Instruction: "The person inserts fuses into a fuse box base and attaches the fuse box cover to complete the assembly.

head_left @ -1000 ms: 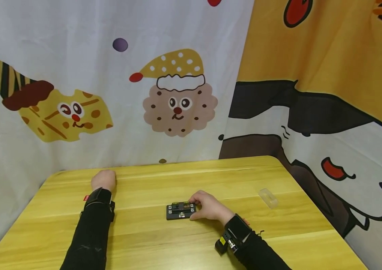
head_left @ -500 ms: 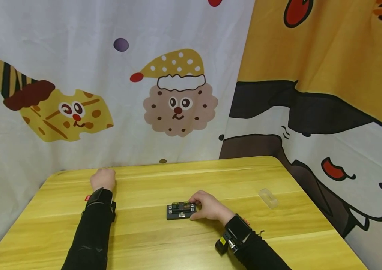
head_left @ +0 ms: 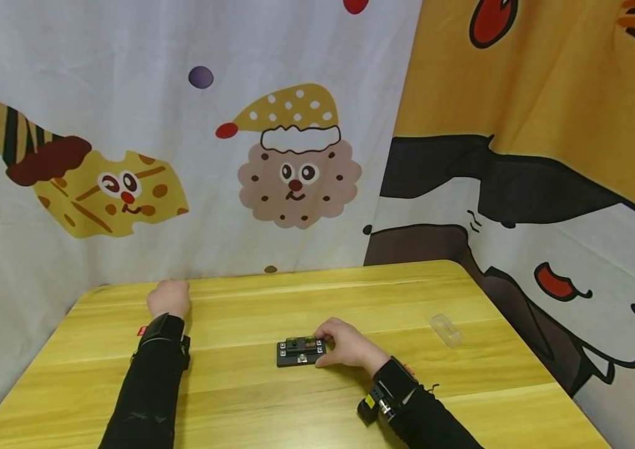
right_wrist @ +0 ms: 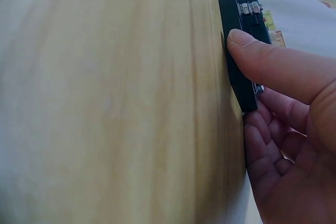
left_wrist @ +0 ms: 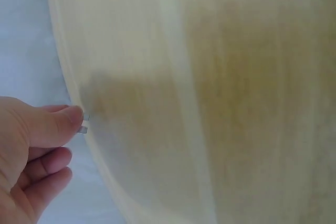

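While the right hand (head_left: pixel 345 344) gripped the black fuse block (head_left: pixel 300 351) by thumb & fingers, the left hand (head_left: pixel 168 298) pinched a tiny metal-legged part (left_wrist: pixel 83 124), prob. a fuse needing careful seating next.

makeshift recording booth: cartoon-printed cloth backdrops (head_left: pixel 295 156) hung close around a small yellow wooden table (head_left: pixel 239 399), screening off the room.
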Tool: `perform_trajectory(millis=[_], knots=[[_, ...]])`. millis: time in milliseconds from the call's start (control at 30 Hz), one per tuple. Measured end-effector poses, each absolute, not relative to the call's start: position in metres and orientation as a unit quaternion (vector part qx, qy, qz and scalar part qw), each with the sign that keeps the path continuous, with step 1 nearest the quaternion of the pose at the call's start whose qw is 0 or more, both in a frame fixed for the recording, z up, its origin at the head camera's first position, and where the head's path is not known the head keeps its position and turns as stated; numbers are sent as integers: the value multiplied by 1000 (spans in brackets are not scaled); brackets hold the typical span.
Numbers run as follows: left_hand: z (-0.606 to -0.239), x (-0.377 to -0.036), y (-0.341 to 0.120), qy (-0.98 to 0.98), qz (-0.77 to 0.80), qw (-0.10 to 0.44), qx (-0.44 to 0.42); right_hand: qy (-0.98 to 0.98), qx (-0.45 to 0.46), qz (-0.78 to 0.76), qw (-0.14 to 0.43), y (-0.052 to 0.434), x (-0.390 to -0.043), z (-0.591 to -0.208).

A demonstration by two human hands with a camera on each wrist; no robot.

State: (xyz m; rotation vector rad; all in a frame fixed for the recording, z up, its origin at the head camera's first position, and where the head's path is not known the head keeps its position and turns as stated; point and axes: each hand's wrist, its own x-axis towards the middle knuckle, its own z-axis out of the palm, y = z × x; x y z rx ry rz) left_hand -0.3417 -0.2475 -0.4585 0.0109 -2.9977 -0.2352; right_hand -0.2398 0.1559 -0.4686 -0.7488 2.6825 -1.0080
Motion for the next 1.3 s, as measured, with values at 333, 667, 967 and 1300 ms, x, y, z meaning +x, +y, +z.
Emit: perform_trajectory(millis=[333, 667, 967, 1300], knots=[[-441, -335, -242, -988, -127, 83, 1, 903, -248, -338, 91, 156, -239, -467], [-424, -332, -220, -982, -165, 84, -42, 906, -248, -332, 87, 157, -239, -470], [-413, -325, -195, -976, -179, 87, -84, 905, -250, -333, 85, 157, -241, -472], [-414, -317, -169, -964, -176, 122, -159, 907, -250, -329, 86, 156, -243, -475]])
